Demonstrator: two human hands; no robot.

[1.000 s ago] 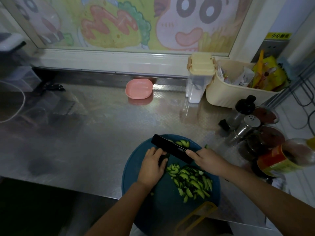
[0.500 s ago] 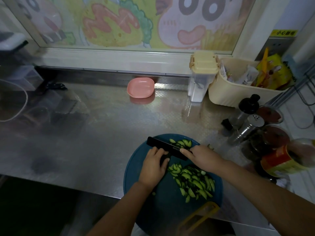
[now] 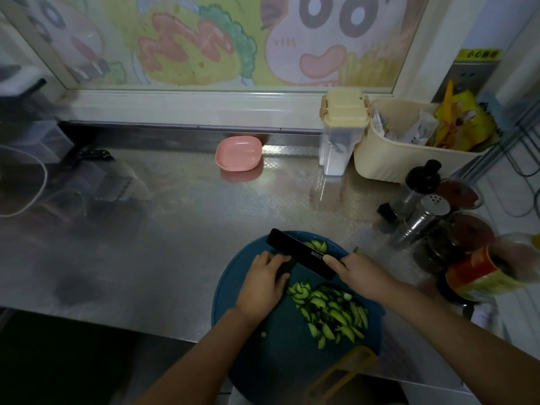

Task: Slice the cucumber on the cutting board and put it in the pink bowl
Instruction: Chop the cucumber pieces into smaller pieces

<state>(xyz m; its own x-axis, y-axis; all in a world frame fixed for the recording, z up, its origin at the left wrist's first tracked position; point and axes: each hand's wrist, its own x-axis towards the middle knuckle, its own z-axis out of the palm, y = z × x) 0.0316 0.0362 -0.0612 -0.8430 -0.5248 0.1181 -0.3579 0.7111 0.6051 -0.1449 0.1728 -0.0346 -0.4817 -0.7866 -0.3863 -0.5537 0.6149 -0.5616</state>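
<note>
Bare left hand [image 3: 263, 283], bare right hand [image 3: 355, 276], bare forearms [image 3: 204, 356]

Cucumber slices [image 3: 330, 311] lie on the cutting board [image 3: 277, 363]; the bowl [image 3: 238, 153] sits well behind.

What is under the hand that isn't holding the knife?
A dark end of uncut cucumber peeks out from under the left hand, beside the knife. The hand covers the rest, so its length cannot be seen.

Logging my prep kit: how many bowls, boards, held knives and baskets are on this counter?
Bowl: 1
Board: 1
Knife: 1
Basket: 1
Total: 4
</note>
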